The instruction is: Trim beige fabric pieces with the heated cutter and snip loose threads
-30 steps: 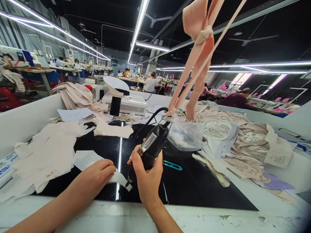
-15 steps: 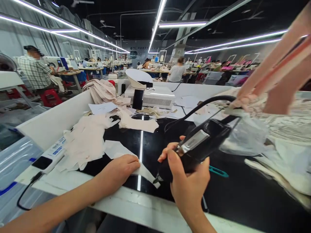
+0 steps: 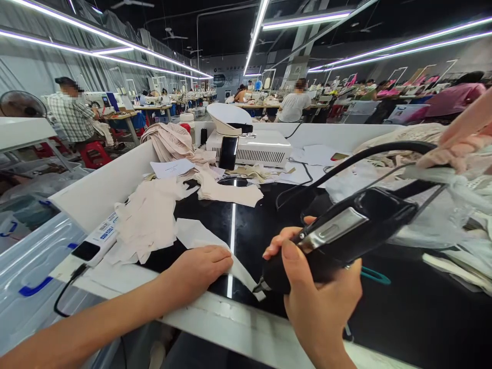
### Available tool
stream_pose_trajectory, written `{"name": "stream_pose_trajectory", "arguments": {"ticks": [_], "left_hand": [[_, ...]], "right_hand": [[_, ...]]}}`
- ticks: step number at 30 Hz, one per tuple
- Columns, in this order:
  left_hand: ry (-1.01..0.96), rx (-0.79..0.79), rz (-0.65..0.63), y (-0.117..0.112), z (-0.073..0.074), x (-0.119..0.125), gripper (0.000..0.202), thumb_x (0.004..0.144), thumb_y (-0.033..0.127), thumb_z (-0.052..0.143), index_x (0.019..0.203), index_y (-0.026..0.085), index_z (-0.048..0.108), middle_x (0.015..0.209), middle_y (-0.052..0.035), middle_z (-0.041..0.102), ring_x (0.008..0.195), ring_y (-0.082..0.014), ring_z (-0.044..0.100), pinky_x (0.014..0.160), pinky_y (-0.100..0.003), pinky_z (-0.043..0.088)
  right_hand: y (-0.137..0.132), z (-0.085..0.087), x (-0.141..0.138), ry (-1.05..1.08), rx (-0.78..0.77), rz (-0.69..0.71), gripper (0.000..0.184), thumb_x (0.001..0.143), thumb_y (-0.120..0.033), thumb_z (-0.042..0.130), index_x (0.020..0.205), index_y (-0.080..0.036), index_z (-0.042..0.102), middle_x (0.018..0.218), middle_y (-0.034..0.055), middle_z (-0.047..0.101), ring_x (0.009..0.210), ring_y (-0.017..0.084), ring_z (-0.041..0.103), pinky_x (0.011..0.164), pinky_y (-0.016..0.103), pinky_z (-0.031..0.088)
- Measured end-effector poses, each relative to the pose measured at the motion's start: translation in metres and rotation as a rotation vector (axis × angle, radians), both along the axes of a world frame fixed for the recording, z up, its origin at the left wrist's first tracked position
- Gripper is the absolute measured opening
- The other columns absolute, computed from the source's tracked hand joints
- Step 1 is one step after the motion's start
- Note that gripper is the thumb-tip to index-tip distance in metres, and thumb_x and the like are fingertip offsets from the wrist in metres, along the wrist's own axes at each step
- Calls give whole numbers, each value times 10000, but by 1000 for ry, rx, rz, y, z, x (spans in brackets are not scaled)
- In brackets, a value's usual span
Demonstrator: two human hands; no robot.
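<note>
My left hand [image 3: 205, 269] rests closed on a white fabric piece [image 3: 200, 237] and presses it to the glossy black tabletop [image 3: 418, 318]. My right hand [image 3: 319, 292] grips a black handheld tool [image 3: 334, 236] with a metal lever on its side and a thick cable. The tool's pointed metal tip [image 3: 261, 286] touches, or nearly touches, the narrow end of the fabric piece near the table's front edge. Just right of my right hand lies a teal loop-shaped item [image 3: 375, 275], partly covered.
Cut fabric pieces [image 3: 149, 215] pile up at left beside a power strip [image 3: 94, 243]. Behind are a stacked fabric bundle [image 3: 230, 193], a phone [image 3: 228, 152] and a white vented box [image 3: 265, 151]. Another person's hand [image 3: 449, 151] is by the cable and clear plastic at right.
The view has shifted slightly left and nearer the tool. The other person's arm at right has moved outward and lower. My hands, the tool and the fabric keep nearly the same arrangement.
</note>
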State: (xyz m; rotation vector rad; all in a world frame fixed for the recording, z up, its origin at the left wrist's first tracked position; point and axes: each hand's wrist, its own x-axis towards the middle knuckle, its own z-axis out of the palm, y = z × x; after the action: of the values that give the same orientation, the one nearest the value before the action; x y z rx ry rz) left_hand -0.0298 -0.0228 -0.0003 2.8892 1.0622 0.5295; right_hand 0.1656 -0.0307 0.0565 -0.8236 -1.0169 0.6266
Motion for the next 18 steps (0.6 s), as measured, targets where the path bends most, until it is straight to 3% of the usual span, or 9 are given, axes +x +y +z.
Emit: {"name": "stream_pose_trajectory", "arguments": {"ticks": [5,8,13,18], "left_hand": [[143,87,-8,-3,3,6,241,1062,50,462,1219,181,591,1137,-98,709,1102,-216,715,960,-341,612],[230,142,2,-6,4,9,175,1090,187,547,1260,177,586,1142,-110,700,1068,-237,717,899,-343,618],[307,145,-21,-11,13,7,486,1035,539,653,1388,218,558,1281,-154,679,1109,-285,709,850,-356,606],[308,158,-37,-15,13,6,615,968,660,676,1436,277,561,1325,-183,667,1132,-310,707,875,-376,591]], "right_hand": [[-2,0,-4,11,1,-1,387,805,-356,893,1050,-247,614,761,-40,723,557,157,661,542,306,580],[-3,0,-5,21,-5,6,398,800,-330,894,1073,-247,616,764,-41,728,556,152,664,544,297,579],[-6,-1,-5,39,-11,19,445,797,-341,906,1128,-248,623,777,-40,723,565,152,664,580,311,589],[-6,-1,-6,50,-23,6,470,788,-369,916,1138,-253,624,784,-42,718,574,160,656,602,330,582]]}}
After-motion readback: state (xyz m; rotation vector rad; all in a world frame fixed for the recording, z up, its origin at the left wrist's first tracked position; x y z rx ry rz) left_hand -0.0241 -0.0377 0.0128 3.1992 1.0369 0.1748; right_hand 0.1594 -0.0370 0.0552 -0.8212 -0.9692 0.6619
